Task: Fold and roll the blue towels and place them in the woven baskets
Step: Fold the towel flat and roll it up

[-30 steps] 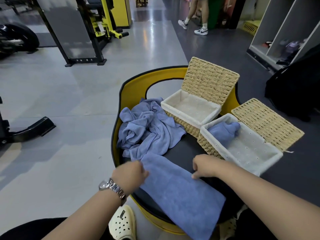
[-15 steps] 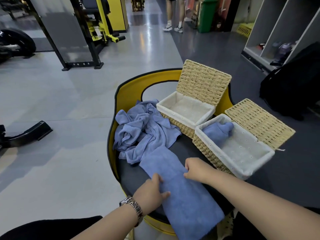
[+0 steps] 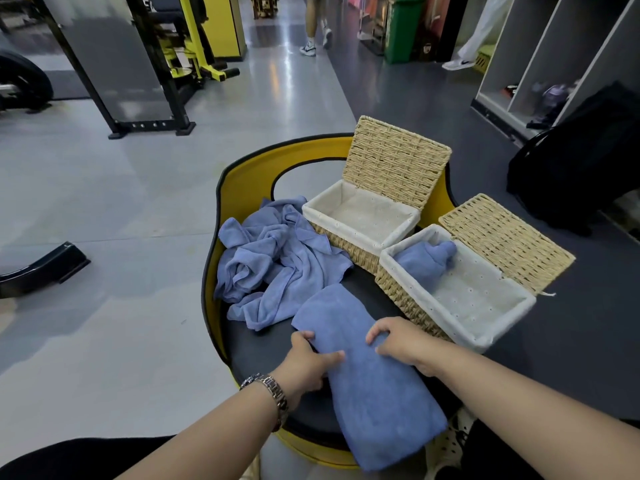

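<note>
- Nearest, a folded blue towel [image 3: 367, 382] lies as a long strip across the black padded seat [image 3: 256, 344], its near end hanging off the front edge.
- The left hand [image 3: 304, 362], a metal wristwatch [image 3: 268, 393] on its wrist, rests at the strip's left edge — thumb laid flat on the cloth, fingers curled at the edge; whether they actually grip it I cannot tell.
- The right hand [image 3: 401, 344] sits on the strip's right side, fingers bent and fingertips pressing down into the cloth, close to the left hand.
- Just beyond the strip, a crumpled heap of blue towels [image 3: 273, 261] lies on the left part of the seat, against the yellow backrest [image 3: 242, 181].
- To the right stands the near woven basket [image 3: 408, 299] with white cloth lining, lid [image 3: 502, 240] flung open behind it; one rolled blue towel [image 3: 422, 261] lies in its far left corner.
- Behind that, touching it, the far woven basket [image 3: 346, 237] also has a white lining; its lid [image 3: 394, 161] stands upright against the backrest.
- Farther off — grey gym floor [image 3: 104, 202], a black and yellow weight machine [image 3: 173, 53], open lockers [image 3: 540, 64] on the right, and people's legs in the aisle.
</note>
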A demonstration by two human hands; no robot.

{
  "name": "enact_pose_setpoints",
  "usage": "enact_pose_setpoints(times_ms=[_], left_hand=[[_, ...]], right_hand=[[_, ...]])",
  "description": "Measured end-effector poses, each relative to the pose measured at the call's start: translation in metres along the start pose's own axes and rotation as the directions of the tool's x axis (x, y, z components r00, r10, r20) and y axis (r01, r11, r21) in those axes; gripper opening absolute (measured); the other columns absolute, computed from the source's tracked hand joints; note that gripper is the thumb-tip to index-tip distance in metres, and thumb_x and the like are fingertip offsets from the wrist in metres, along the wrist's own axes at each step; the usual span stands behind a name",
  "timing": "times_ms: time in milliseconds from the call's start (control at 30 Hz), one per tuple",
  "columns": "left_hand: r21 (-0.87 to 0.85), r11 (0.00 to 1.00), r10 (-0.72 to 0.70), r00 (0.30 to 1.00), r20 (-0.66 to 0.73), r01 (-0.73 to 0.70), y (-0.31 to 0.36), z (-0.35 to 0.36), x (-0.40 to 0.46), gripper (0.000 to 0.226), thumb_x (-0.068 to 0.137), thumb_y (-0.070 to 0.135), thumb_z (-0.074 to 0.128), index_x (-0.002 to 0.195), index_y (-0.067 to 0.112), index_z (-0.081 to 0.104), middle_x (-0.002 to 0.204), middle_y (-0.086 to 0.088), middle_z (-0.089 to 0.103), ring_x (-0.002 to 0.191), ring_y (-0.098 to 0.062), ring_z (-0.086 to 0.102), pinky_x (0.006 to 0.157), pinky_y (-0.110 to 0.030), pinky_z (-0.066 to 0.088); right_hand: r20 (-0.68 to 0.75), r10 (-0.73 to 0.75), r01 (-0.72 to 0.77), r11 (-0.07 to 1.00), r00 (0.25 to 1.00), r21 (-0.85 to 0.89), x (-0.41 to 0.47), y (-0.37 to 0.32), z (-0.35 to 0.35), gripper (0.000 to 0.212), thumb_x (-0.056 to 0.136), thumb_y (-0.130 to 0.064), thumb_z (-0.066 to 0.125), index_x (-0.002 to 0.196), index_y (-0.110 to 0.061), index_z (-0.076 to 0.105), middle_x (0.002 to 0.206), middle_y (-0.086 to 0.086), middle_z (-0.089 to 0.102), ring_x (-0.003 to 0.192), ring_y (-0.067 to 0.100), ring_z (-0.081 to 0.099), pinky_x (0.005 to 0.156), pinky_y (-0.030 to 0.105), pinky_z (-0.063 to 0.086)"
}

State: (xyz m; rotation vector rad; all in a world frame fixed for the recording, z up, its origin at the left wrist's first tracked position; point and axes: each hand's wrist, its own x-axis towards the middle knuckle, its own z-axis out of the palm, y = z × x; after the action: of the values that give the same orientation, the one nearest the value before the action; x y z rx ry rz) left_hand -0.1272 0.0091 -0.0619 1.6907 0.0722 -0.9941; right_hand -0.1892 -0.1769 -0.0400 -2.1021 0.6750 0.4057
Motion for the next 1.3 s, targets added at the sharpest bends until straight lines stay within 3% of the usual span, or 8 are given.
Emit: enact_pose_setpoints(times_ms=[167, 267, 367, 533, 767, 1033, 1167, 1300], left_hand=[[0.095, 0.985, 0.149, 0.988, -0.031, -0.146, 0.000, 0.001, -0.007, 0.076, 0.066, 0.026, 0.078, 0.123, 0.033, 0.029, 0.095, -0.014, 0.068, 0.082, -0.021, 0.068, 0.076, -0.037, 0.058], [0.271, 0.900, 0.369, 0.928, -0.061, -0.340, 0.012, -0.003, -0.012, 0.044, 0.082, 0.012, 0.068, 0.113, 0.029, 0.042, 0.078, 0.005, 0.056, 0.062, -0.007, 0.051, 0.057, -0.014, 0.043], [0.362, 0.810, 0.513, 0.856, -0.056, -0.462, 0.031, -0.014, -0.016, 0.020, 0.084, 0.008, 0.069, 0.098, 0.021, 0.063, 0.100, 0.017, 0.061, 0.093, -0.006, 0.059, 0.073, -0.004, 0.040], [0.471, 0.748, 0.505, 0.862, 0.054, -0.468, 0.063, -0.030, -0.032, 0.057, 0.069, 0.012, 0.083, 0.117, 0.030, 0.059, 0.114, 0.013, 0.057, 0.107, -0.004, 0.056, 0.089, -0.015, 0.045], [0.757, 0.454, 0.712, 0.702, 0.008, -0.470, 0.080, -0.053, -0.033, 0.040, 0.081, 0.027, 0.071, 0.119, 0.026, 0.060, 0.109, 0.007, 0.058, 0.099, -0.006, 0.049, 0.084, -0.016, 0.036], [0.883, 0.167, 0.876, 0.478, 0.071, -0.439, 0.097, -0.069, -0.015, 0.029, 0.078, 0.034, 0.067, 0.107, 0.030, 0.065, 0.113, 0.011, 0.060, 0.107, -0.019, 0.052, 0.095, -0.042, 0.042], [0.827, 0.071, 0.967, 0.243, 0.081, -0.558, 0.108, -0.062, -0.023, 0.028, 0.078, 0.022, 0.062, 0.106, 0.022, 0.064, 0.112, 0.007, 0.064, 0.108, -0.018, 0.055, 0.096, -0.036, 0.042], [0.822, 0.005, 0.932, 0.301, 0.202, -0.570, 0.087, -0.062, -0.017, 0.028, 0.074, 0.029, 0.060, 0.102, 0.022, 0.062, 0.115, 0.011, 0.064, 0.107, -0.015, 0.053, 0.096, -0.028, 0.034]], right_hand=[[-0.002, -0.083, 0.083, 0.995, 0.997, 0.058, -0.008, -0.004, -0.008, 0.030, 0.077, 0.003, 0.066, 0.086, -0.025, 0.070, 0.110, -0.002, 0.061, 0.102, 0.012, 0.060, 0.083, 0.018, 0.048], [-0.065, -0.216, 0.218, 0.975, 0.974, 0.031, -0.012, -0.012, -0.021, 0.028, 0.074, -0.003, 0.075, 0.084, -0.028, 0.069, 0.100, -0.010, 0.064, 0.095, 0.004, 0.059, 0.080, 0.010, 0.042], [-0.120, -0.335, 0.336, 0.942, 0.934, -0.014, -0.017, -0.022, -0.036, 0.031, 0.073, -0.006, 0.078, 0.093, -0.028, 0.069, 0.099, -0.017, 0.063, 0.090, -0.008, 0.055, 0.078, 0.006, 0.038], [-0.172, -0.401, 0.365, 0.907, 0.900, -0.208, -0.024, -0.035, -0.053, 0.056, 0.074, -0.010, 0.077, 0.125, -0.024, 0.059, 0.109, -0.014, 0.058, 0.101, 0.002, 0.053, 0.085, 0.015, 0.040], [-0.339, -0.582, 0.438, 0.797, 0.739, -0.415, -0.030, -0.044, -0.058, 0.012, 0.076, -0.022, 0.072, 0.088, -0.023, 0.068, 0.086, -0.004, 0.057, 0.091, 0.017, 0.049, 0.081, 0.032, 0.044], [-0.279, -0.564, 0.562, 0.822, 0.777, -0.098, -0.028, -0.055, -0.060, 0.016, 0.079, -0.019, 0.061, 0.080, -0.029, 0.048, 0.088, -0.005, 0.066, 0.091, 0.016, 0.062, 0.081, 0.039, 0.051], [-0.421, -0.710, 0.627, 0.701, 0.565, -0.340, -0.029, -0.061, -0.067, 0.018, 0.075, -0.010, 0.061, 0.085, -0.021, 0.051, 0.099, -0.005, 0.066, 0.098, 0.012, 0.057, 0.087, 0.026, 0.044], [-0.259, -0.790, 0.627, 0.604, 0.556, -0.492, -0.029, -0.044, -0.065, 0.028, 0.071, -0.023, 0.054, 0.083, -0.039, 0.034, 0.100, -0.006, 0.061, 0.099, 0.015, 0.053, 0.089, 0.026, 0.039]])
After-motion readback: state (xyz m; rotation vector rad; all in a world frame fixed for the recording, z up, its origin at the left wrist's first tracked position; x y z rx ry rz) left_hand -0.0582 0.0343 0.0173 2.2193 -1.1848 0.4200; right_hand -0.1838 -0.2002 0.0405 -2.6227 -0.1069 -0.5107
